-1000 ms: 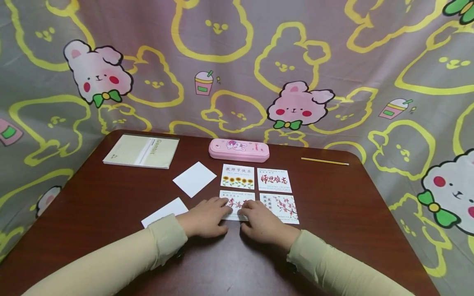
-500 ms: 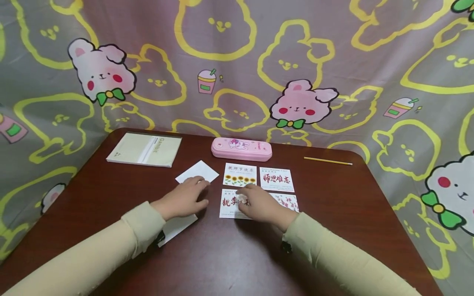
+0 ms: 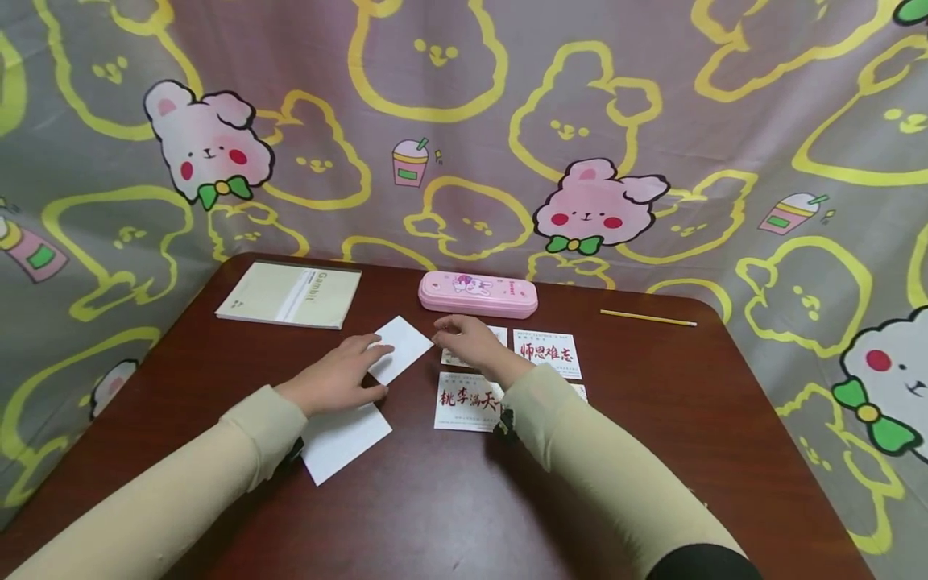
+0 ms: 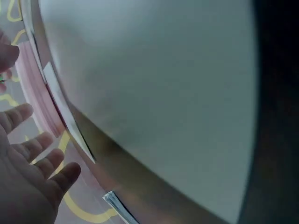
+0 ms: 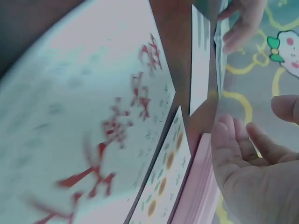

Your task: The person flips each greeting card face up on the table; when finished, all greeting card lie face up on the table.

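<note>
My left hand (image 3: 337, 377), fingers spread, is over the left edge of a blank white card (image 3: 408, 348) lying diamond-wise. My right hand (image 3: 474, 348) reaches over the sunflower card (image 5: 162, 182), its fingertips at the blank card's right corner. In the right wrist view its fingers are loosely bent, nothing between them and the thumb. A second blank card (image 3: 344, 445) lies near the left wrist. Under the right forearm's inner side is a card with red characters (image 3: 466, 399); another red-lettered card (image 3: 547, 354) lies right of the hand. The sleeve mostly hides a blossom card (image 3: 581, 392).
A pink pencil case (image 3: 478, 295) lies at the back middle of the brown table (image 3: 435, 515). A cream notebook (image 3: 290, 295) is at the back left, a yellow pencil (image 3: 648, 317) at the back right. A patterned curtain (image 3: 464, 121) hangs behind the table.
My left hand has left the red-character card and moved left to the upper blank card. My right hand has moved forward from that same card to over the sunflower card.
</note>
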The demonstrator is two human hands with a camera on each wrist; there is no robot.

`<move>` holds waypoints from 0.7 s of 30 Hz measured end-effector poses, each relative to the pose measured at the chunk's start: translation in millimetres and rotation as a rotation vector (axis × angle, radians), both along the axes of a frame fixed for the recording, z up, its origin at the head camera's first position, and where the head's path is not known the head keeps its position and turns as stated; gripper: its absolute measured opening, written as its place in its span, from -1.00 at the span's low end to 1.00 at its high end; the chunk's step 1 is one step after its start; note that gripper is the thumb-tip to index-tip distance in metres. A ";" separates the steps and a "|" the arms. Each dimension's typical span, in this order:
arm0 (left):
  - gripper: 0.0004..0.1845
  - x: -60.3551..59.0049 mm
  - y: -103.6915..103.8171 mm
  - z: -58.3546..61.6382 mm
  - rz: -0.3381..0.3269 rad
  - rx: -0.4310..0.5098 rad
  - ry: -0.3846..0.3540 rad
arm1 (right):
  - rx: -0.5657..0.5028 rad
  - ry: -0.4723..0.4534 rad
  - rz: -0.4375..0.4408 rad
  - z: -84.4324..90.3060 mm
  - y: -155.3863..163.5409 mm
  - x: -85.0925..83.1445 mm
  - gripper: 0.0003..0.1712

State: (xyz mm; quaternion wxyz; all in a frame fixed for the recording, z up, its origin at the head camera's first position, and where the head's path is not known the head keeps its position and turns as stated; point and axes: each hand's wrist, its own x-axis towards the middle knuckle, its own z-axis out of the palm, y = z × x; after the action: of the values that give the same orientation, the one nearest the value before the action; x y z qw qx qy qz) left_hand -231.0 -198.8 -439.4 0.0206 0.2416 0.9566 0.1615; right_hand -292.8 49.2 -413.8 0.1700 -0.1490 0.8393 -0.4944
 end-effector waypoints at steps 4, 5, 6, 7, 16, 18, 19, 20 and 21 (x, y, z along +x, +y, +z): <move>-0.35 0.3 1.3 0.2 -0.046 -0.036 0.000 | 0.043 0.043 -0.018 -4.0 -18.0 -14.4 -0.50; -0.36 0.4 2.0 1.0 -0.059 -0.052 0.002 | 0.066 0.054 -0.018 -5.6 -22.2 -17.4 -0.50; -0.38 0.6 2.5 1.4 -0.069 -0.069 0.000 | 0.100 0.075 -0.014 -7.2 -26.5 -19.8 -0.50; -0.40 0.7 3.7 0.9 -0.078 -0.087 -0.005 | 0.142 0.102 -0.005 -9.3 -29.9 -22.0 -0.50; -0.55 1.0 1.7 -1.0 -0.076 -0.122 -0.037 | 0.450 0.186 0.120 -5.7 -53.9 -26.1 -0.57; -0.52 0.1 1.0 0.1 -0.074 -0.120 -0.036 | 0.448 0.165 0.112 -4.4 -55.9 -26.4 -0.59; -0.49 -0.3 1.0 0.9 -0.072 -0.126 -0.036 | 0.427 0.144 0.097 -4.0 -56.6 -26.6 -0.59; -0.46 -0.5 1.1 1.7 -0.069 -0.135 -0.035 | 0.405 0.124 0.081 -4.0 -57.1 -26.9 -0.59; -0.44 -0.8 1.1 2.2 -0.066 -0.144 -0.032 | 0.382 0.099 0.068 -4.4 -57.6 -27.2 -0.60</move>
State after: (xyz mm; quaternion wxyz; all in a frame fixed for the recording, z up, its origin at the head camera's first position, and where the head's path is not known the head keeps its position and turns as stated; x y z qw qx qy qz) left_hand -231.8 -197.7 -437.2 0.0587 0.2680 0.9569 0.0955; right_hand -320.0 -8.4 -418.1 0.1703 -0.1661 0.9198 -0.3122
